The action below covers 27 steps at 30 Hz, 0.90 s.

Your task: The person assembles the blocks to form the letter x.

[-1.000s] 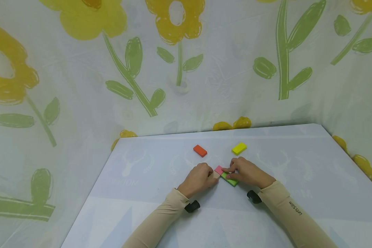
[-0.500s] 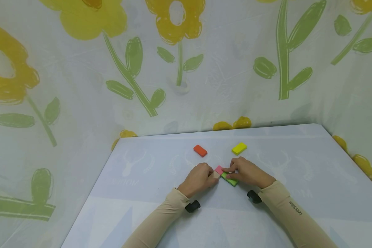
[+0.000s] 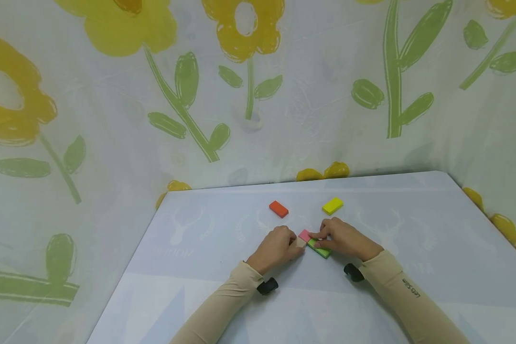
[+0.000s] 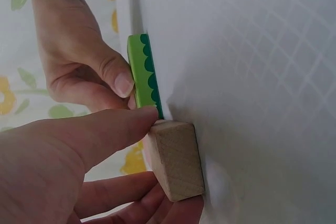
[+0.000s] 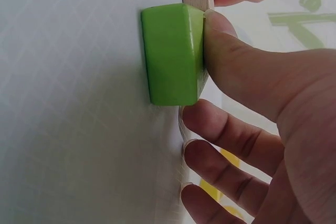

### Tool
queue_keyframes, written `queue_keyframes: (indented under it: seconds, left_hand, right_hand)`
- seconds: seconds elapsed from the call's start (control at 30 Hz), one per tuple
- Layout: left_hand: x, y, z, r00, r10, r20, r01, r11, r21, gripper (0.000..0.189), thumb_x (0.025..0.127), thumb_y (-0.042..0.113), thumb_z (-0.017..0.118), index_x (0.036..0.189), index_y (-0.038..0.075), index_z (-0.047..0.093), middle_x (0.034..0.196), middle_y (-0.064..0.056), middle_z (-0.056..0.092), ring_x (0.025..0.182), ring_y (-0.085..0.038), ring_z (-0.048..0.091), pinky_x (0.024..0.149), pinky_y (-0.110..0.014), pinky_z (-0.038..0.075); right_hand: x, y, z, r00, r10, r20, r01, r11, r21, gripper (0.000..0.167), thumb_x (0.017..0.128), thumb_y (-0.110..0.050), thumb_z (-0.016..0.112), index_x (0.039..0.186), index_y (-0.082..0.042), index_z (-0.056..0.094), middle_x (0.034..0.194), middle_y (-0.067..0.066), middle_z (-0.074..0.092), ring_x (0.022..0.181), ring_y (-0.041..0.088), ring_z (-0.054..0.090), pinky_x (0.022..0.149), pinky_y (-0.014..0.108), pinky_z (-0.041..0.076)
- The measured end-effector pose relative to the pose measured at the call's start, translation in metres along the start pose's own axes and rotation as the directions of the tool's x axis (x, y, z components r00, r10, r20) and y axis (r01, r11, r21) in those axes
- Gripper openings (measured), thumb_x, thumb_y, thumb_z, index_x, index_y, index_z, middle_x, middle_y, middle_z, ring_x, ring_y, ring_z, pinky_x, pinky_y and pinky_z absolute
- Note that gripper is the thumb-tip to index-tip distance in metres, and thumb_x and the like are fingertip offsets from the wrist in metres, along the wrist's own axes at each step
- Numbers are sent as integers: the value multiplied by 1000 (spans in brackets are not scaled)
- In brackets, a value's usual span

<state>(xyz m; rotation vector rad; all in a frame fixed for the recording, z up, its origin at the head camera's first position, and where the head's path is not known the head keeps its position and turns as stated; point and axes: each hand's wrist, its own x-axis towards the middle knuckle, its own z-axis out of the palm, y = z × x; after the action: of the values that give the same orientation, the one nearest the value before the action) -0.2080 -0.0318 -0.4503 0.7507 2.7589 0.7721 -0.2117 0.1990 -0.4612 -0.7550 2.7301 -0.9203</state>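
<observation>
As only the left-wrist view shows, scallops (image 4: 153,82) edge the green block (image 4: 140,71).

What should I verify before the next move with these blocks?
1. Left hand holding wood block: ok.
2. Right hand gripping green block: ok.
3. Green block resting on table: ok.
4. Wood block and green block fully flush: cannot tell, partly hidden.
5. Pink piece separate from wood block: cannot tell.
6. Orange block and yellow block apart from both hands: ok.
</observation>
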Motion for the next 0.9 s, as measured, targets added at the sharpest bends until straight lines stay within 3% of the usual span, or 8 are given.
queue_keyframes:
  seconds: [0.27,0.57,0.73,0.9]
  left_hand:
    - [-2,0,0,1000,-9,-1,9,1000,24,23,90,28,82,84,6,77,66,7,40,58,-4,38,51,-20,26]
    - [-3,-2,-6,1000,-1,-16,3,997,76,32,91,32,79,105,4,80,94,-2,73,78,-6,57,68,-19,50]
    - [-2,-3,-10,1000,-12,-12,13,995,96,39,92,36,78,115,4,78,102,-5,74,85,-9,63,71,-22,53]
    - [-1,-4,-14,999,-39,4,38,994,106,42,92,37,77,121,7,76,102,-3,72,82,-9,60,67,-21,50]
  right_hand:
    - [1,0,1,999,41,16,-41,999,-15,38,87,-23,83,121,-6,75,89,-1,66,73,9,50,62,20,42]
    - [1,0,1,999,41,13,-41,999,-12,40,87,-23,83,122,-6,74,89,-1,66,73,9,50,63,20,43]
    - [0,1,0,999,34,3,-34,999,-13,38,87,-22,83,120,-6,75,89,-1,66,73,9,50,62,19,42]
    - [1,0,1,999,45,6,-45,999,-12,36,87,-23,83,120,-7,76,88,-1,66,74,10,50,63,19,42]
